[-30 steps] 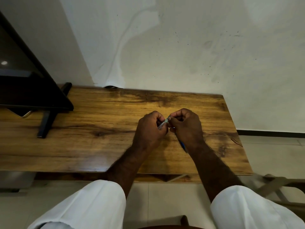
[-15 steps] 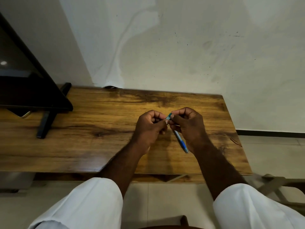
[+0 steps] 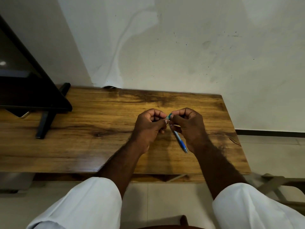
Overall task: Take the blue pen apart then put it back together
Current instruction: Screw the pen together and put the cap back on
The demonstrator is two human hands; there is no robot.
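Two hands meet above the right half of a wooden table, working on the blue pen. The pen slants from its teal upper end, pinched between the hands, down toward the viewer, its metal tip hanging free beside the right wrist. The right hand is curled nearly closed around the upper barrel, thumb and forefinger clamped just below the teal end. The left hand is likewise almost fisted, its thumb and forefinger tips pressed to that same end; whether it grips a separate part cannot be told. The step appears to be loosening or seating the end piece, though which is unclear. Done well, the right hand would hold the barrel steady while the left turns or pulls along the pen's axis, keeping small inner parts from dropping. A dark monitor stand sits well apart at left.
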